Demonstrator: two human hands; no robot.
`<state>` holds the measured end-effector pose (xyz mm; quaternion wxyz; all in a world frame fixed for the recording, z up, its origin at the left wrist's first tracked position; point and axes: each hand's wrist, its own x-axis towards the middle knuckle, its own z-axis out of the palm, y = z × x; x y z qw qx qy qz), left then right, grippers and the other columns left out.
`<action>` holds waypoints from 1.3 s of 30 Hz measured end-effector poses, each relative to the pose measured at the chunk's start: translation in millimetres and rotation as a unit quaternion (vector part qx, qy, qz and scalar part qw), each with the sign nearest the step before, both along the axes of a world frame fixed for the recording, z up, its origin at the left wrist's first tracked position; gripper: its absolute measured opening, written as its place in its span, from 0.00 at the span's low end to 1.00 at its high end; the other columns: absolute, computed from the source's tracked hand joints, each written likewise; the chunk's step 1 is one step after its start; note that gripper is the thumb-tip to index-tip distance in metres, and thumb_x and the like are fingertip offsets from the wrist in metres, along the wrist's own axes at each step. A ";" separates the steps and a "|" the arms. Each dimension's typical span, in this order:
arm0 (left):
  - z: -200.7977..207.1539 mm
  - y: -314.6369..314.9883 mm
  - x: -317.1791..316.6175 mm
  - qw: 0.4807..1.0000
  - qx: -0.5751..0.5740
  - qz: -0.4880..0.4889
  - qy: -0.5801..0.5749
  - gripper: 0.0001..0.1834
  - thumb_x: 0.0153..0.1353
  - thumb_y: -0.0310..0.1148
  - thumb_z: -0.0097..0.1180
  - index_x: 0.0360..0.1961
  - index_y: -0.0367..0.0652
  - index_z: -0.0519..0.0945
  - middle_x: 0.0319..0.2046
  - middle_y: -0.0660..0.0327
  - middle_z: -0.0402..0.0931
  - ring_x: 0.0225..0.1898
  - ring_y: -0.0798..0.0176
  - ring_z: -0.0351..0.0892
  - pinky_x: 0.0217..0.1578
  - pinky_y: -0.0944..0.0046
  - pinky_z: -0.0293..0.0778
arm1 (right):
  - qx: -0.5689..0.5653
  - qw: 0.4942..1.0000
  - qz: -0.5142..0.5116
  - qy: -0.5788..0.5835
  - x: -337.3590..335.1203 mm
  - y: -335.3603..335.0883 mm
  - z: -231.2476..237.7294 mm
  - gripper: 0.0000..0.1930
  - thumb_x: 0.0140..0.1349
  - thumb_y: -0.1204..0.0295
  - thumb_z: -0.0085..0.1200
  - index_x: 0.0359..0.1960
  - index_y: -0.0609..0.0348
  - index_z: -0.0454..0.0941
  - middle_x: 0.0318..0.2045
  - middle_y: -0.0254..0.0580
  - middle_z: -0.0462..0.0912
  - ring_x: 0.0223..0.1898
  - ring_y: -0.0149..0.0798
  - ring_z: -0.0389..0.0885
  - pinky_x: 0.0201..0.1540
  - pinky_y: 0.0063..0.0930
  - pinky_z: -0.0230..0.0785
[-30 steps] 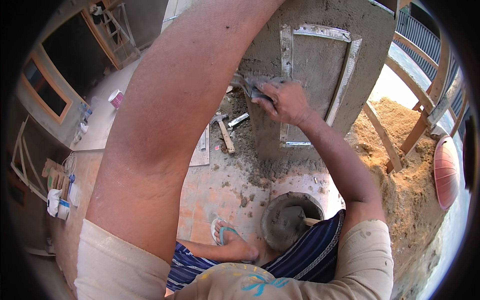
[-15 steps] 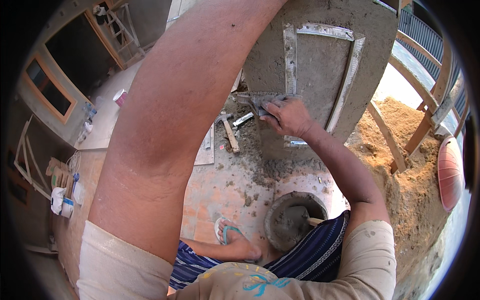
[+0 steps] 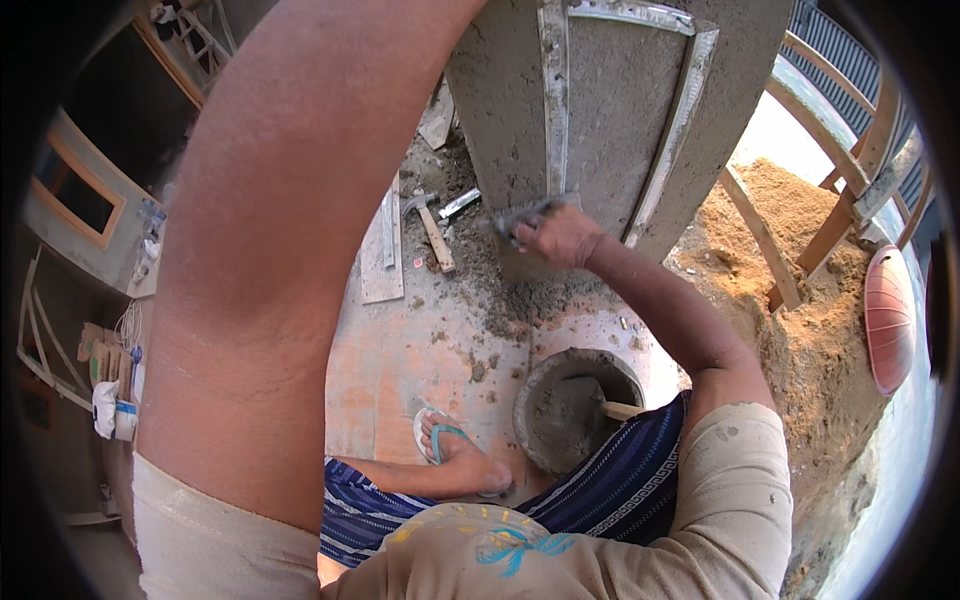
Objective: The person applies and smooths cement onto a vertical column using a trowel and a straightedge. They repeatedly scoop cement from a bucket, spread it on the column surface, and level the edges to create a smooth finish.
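Observation:
My right hand (image 3: pixel 560 238) is closed round a plastering float (image 3: pixel 530 212) smeared with wet mortar. It holds the float at the lower left of a grey mortar-coated pillar (image 3: pixel 500 120), by the lower end of a pale straight strip (image 3: pixel 556 110). More such strips (image 3: pixel 682 130) frame a recessed panel on the pillar's face. My left arm (image 3: pixel 270 200) reaches up and out past the upper edge, so its hand is hidden from view. Below the pillar stands a round tub (image 3: pixel 527 440) of grey mortar, with a wooden-handled tool (image 3: pixel 622 410) resting in it.
A hammer (image 3: pixel 435 236) and a long board (image 3: pixel 380 275) lie on the mortar-splashed floor, left of the pillar. To the right are a sand heap (image 3: pixel 745 220), wooden rails (image 3: pixel 815 140) and a pink ribbed dome-shaped thing (image 3: pixel 889 320). My sandalled foot (image 3: pixel 455 458) is beside the tub.
The view has shifted, so the pillar and tub sit further left. The float has tilted and moved slightly down relative to the strip. My left arm still stretches upward.

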<state>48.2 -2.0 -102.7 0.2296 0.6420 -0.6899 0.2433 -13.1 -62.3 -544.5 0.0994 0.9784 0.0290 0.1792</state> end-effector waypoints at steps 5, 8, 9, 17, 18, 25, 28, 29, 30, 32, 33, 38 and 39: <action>15.1 -8.8 -0.5 0.999 0.029 0.018 -0.009 0.41 0.77 0.61 0.31 0.62 0.33 0.80 0.66 0.41 0.74 0.71 0.40 0.69 0.72 0.45 0.61 | -0.014 0.999 0.014 -0.030 1.8 -3.5 18.1 0.18 0.71 0.56 0.55 0.54 0.54 0.77 0.39 0.44 0.86 0.39 0.48 0.88 0.47 0.46 0.79; 10.0 1.8 2.3 0.999 0.028 0.013 -0.011 0.41 0.76 0.61 0.32 0.62 0.33 0.80 0.66 0.42 0.75 0.70 0.40 0.70 0.71 0.45 0.62 | 0.035 0.986 0.008 -0.160 12.1 12.9 85.7 0.17 0.70 0.56 0.56 0.51 0.54 0.78 0.37 0.43 0.85 0.36 0.50 0.87 0.44 0.45 0.79; 9.2 1.7 3.1 1.000 0.027 0.013 -0.009 0.41 0.76 0.61 0.32 0.62 0.33 0.80 0.66 0.42 0.75 0.70 0.40 0.71 0.71 0.45 0.62 | 0.057 0.979 -0.002 -0.195 15.8 15.6 108.1 0.17 0.70 0.56 0.56 0.51 0.54 0.78 0.37 0.43 0.85 0.36 0.50 0.86 0.44 0.46 0.79; 9.9 8.0 -7.4 0.999 0.038 0.015 0.006 0.40 0.76 0.61 0.33 0.62 0.34 0.80 0.65 0.42 0.75 0.69 0.39 0.71 0.70 0.45 0.63 | 0.036 0.989 0.014 -0.145 1.6 13.8 83.6 0.18 0.70 0.56 0.57 0.51 0.55 0.78 0.40 0.45 0.87 0.37 0.51 0.87 0.41 0.44 0.79; 10.6 8.5 -7.1 0.999 0.046 0.017 -0.001 0.40 0.76 0.61 0.33 0.62 0.34 0.80 0.65 0.42 0.75 0.69 0.39 0.71 0.70 0.45 0.63 | 0.038 0.988 0.017 -0.150 3.5 15.5 86.1 0.18 0.70 0.56 0.57 0.51 0.55 0.78 0.40 0.45 0.87 0.38 0.51 0.88 0.41 0.44 0.80; 31.1 2.3 3.3 0.993 0.113 -0.017 -0.028 0.40 0.77 0.61 0.34 0.63 0.33 0.79 0.68 0.40 0.72 0.72 0.39 0.67 0.72 0.47 0.60 | 0.076 0.954 -0.013 -0.291 29.4 25.4 166.9 0.17 0.69 0.59 0.59 0.51 0.57 0.79 0.39 0.49 0.87 0.36 0.54 0.87 0.40 0.46 0.79; 35.2 -6.9 7.0 0.993 0.115 0.005 -0.013 0.40 0.77 0.61 0.34 0.63 0.33 0.78 0.69 0.40 0.70 0.73 0.40 0.65 0.73 0.47 0.59 | 0.101 0.945 -0.022 -0.310 33.6 31.7 184.6 0.17 0.68 0.59 0.60 0.51 0.57 0.80 0.36 0.50 0.87 0.34 0.54 0.87 0.37 0.48 0.78; 33.8 -4.5 4.1 0.994 0.113 0.004 -0.013 0.40 0.77 0.60 0.34 0.63 0.32 0.78 0.69 0.40 0.70 0.73 0.40 0.65 0.73 0.47 0.59 | 0.109 0.938 -0.020 -0.328 34.8 31.5 187.8 0.17 0.68 0.59 0.60 0.51 0.58 0.80 0.36 0.50 0.87 0.34 0.54 0.87 0.37 0.48 0.78; 31.7 -2.1 1.1 0.994 0.111 0.004 -0.013 0.40 0.77 0.60 0.34 0.63 0.32 0.78 0.69 0.41 0.70 0.73 0.40 0.65 0.73 0.47 0.59 | 0.117 0.931 -0.019 -0.345 36.5 31.2 190.6 0.18 0.68 0.59 0.61 0.51 0.58 0.80 0.36 0.51 0.87 0.33 0.54 0.87 0.36 0.48 0.78; 32.0 -1.7 -0.7 0.993 0.111 0.009 -0.025 0.40 0.78 0.60 0.33 0.63 0.32 0.78 0.68 0.41 0.71 0.73 0.40 0.66 0.72 0.47 0.60 | 0.138 0.914 -0.014 -0.380 43.0 35.1 196.7 0.18 0.68 0.59 0.61 0.51 0.59 0.80 0.35 0.51 0.88 0.33 0.55 0.87 0.36 0.49 0.79; 31.9 -5.1 0.0 0.993 0.114 0.015 -0.037 0.40 0.78 0.60 0.33 0.63 0.32 0.78 0.68 0.41 0.71 0.73 0.40 0.66 0.72 0.47 0.60 | 0.151 0.905 -0.011 -0.399 48.0 38.8 200.9 0.19 0.68 0.59 0.62 0.51 0.59 0.80 0.35 0.51 0.88 0.33 0.55 0.87 0.36 0.49 0.79; 31.6 -11.5 -2.3 0.993 0.108 0.015 -0.042 0.40 0.78 0.59 0.32 0.60 0.31 0.80 0.66 0.40 0.73 0.71 0.39 0.68 0.72 0.47 0.61 | 0.159 0.866 0.009 -0.474 68.6 42.0 222.4 0.19 0.68 0.58 0.62 0.52 0.59 0.80 0.36 0.50 0.88 0.34 0.56 0.88 0.36 0.47 0.79; 32.1 -12.0 0.7 0.992 0.115 0.010 -0.041 0.40 0.78 0.59 0.32 0.60 0.31 0.80 0.66 0.40 0.73 0.71 0.39 0.68 0.71 0.47 0.61 | 0.162 0.862 0.006 -0.480 75.8 43.7 228.1 0.19 0.68 0.58 0.62 0.52 0.59 0.80 0.37 0.50 0.88 0.35 0.56 0.88 0.35 0.46 0.79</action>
